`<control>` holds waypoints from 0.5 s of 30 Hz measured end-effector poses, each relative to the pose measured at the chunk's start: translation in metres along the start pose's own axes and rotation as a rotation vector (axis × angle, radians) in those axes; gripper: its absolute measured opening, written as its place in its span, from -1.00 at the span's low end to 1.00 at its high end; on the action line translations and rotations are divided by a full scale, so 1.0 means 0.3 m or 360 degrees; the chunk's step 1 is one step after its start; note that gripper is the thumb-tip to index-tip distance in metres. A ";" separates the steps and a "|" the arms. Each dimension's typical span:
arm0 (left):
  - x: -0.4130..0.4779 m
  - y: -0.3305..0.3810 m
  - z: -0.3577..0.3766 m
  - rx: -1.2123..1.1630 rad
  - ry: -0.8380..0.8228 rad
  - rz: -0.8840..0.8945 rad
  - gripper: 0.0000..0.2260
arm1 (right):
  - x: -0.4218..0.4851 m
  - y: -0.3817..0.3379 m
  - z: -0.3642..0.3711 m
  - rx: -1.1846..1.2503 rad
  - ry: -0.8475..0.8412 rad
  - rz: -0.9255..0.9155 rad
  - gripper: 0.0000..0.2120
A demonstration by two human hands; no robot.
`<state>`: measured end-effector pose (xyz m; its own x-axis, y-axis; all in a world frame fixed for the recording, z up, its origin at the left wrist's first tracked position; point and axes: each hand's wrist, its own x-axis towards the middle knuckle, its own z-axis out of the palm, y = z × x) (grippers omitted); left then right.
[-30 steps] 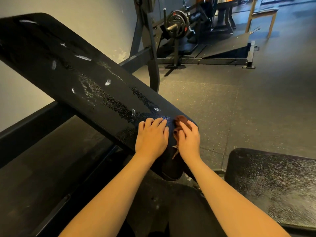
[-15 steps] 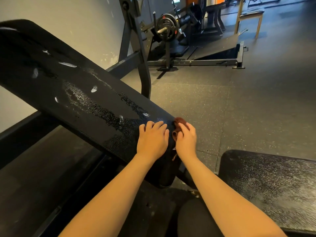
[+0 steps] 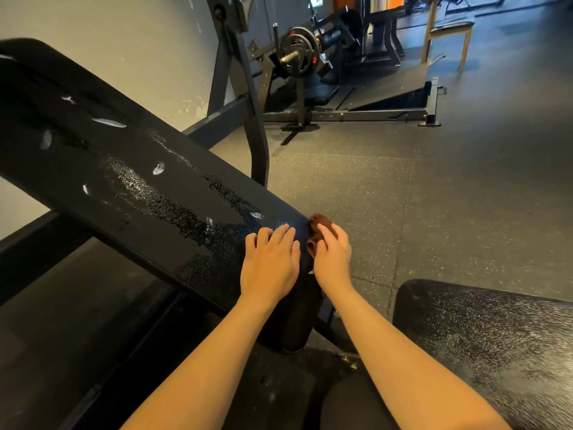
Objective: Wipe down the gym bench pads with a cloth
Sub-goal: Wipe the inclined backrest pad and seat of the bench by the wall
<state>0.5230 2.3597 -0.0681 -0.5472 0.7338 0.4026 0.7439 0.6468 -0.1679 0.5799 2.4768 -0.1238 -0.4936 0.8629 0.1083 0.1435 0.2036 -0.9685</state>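
Observation:
A long black inclined bench pad [image 3: 130, 169] runs from the upper left down to the centre, its surface wet and beaded. My left hand [image 3: 269, 265] rests flat on the pad's lower end, fingers spread. My right hand [image 3: 331, 256] grips a bunched brown cloth [image 3: 317, 226] against the pad's right edge near that lower end. A second black pad [image 3: 496, 346], also speckled with droplets, lies at the lower right.
A dark steel frame upright [image 3: 245, 97] rises behind the inclined pad. A weight machine with a plate [image 3: 299, 52] and a slanted platform [image 3: 393, 88] stand at the back. A wooden chair [image 3: 449, 29] is at the top right. Speckled rubber floor [image 3: 434, 197] spreads to the right.
Both hands stay at the pad's lower end. The right hand with the cloth has shifted slightly along the pad's edge. The view has drifted a little.

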 end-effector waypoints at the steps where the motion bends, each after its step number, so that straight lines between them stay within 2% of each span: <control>1: 0.002 0.002 -0.001 -0.0006 -0.0011 -0.0006 -0.59 | -0.001 0.006 0.000 0.0038 0.0060 0.0106 -0.64; 4: 0.002 0.001 0.003 -0.0002 -0.0045 0.0023 -0.58 | 0.005 -0.037 0.016 -0.0055 0.0053 0.0150 -0.64; 10: 0.016 -0.026 -0.043 -0.0343 -0.0083 -0.0118 -0.60 | -0.015 -0.147 0.037 -0.0137 -0.0366 -0.0317 -0.65; 13: -0.022 -0.075 -0.062 -0.0235 0.0048 0.0004 -0.59 | -0.058 -0.095 0.019 -0.0183 -0.0184 -0.0150 -0.63; 15: -0.035 -0.131 -0.074 -0.0095 0.0084 -0.0038 -0.58 | -0.075 -0.092 0.019 -0.0201 -0.0079 0.0001 -0.62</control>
<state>0.5080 2.3218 -0.0458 -0.5455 0.7051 0.4530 0.7531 0.6496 -0.1043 0.5823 2.4491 -0.1008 -0.5346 0.8399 0.0937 0.2490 0.2625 -0.9322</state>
